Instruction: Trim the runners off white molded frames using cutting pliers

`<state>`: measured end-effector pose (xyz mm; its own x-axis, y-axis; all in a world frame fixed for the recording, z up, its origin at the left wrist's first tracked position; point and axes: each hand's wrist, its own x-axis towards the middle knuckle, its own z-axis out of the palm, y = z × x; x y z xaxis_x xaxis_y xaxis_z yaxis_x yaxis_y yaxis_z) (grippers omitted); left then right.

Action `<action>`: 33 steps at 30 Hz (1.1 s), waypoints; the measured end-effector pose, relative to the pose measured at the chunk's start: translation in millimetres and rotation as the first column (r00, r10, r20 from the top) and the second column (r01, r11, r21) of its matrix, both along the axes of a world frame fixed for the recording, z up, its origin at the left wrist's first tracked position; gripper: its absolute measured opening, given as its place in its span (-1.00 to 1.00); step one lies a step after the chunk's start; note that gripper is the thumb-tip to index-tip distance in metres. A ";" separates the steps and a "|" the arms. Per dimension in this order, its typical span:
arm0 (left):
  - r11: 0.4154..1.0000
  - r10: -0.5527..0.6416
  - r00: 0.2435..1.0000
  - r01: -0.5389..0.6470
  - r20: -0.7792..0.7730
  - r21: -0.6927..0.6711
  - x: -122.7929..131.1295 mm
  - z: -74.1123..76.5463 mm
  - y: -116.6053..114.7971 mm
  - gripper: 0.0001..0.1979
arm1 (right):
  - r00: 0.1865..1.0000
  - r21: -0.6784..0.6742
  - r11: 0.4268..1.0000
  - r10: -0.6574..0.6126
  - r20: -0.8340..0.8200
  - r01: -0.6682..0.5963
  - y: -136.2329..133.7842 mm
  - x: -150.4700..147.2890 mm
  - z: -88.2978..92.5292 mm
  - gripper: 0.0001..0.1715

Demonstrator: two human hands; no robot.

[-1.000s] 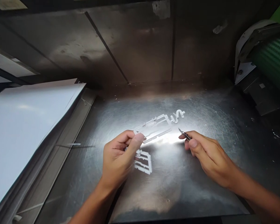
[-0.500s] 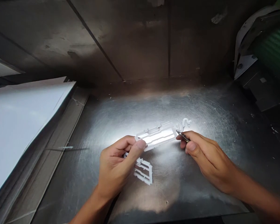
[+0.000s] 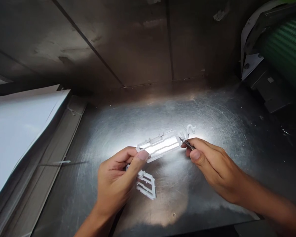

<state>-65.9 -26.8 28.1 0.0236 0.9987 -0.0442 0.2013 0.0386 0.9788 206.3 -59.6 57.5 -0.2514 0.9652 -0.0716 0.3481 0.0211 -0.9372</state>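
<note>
Your left hand [image 3: 115,179] is closed in a pinch, thumb and fingers gripping the left end of a white plastic model-kit runner [image 3: 159,145], held above the steel work surface [image 3: 93,138]. Your right hand [image 3: 212,161] grips a slim hobby knife [image 3: 186,143] between thumb and fingers, its tip at the runner's right end. A second white plastic runner [image 3: 146,186] lies on the surface, just beside your left hand.

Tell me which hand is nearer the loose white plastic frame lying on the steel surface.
Left. The left hand sits immediately to the left of the loose white plastic frame; the right hand is farther off, up and to the frame's right.
</note>
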 end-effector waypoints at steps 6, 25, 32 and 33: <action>1.000 0.004 1.000 -0.004 -0.009 0.012 0.2 1.9 -1.5 -0.64 | 1.000 0.014 1.000 -0.004 0.020 0.004 -0.4 -0.4 -1.1 -0.43; 1.000 -0.023 1.000 0.023 -0.021 -0.014 0.2 -1.1 -0.7 -0.64 | 0.968 0.286 0.958 -0.095 0.232 0.025 -3.9 -1.5 -12.5 -0.41; 0.991 -0.024 0.997 0.032 0.069 -0.126 1.2 -4.9 4.4 -0.52 | 0.999 -0.008 1.000 0.013 -0.046 -0.014 1.6 1.7 -6.5 -0.29; 0.989 -0.025 0.996 0.037 0.086 -0.141 1.9 -4.8 5.2 -0.50 | 0.996 -0.032 0.999 0.022 -0.089 -0.025 1.7 2.0 -5.7 -0.28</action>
<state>-64.0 -21.6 23.2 0.0641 0.9811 -0.1827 0.1221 0.1740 0.9771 208.2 -57.9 51.8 -0.2806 0.9565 -0.0796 0.2638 -0.0029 -0.9646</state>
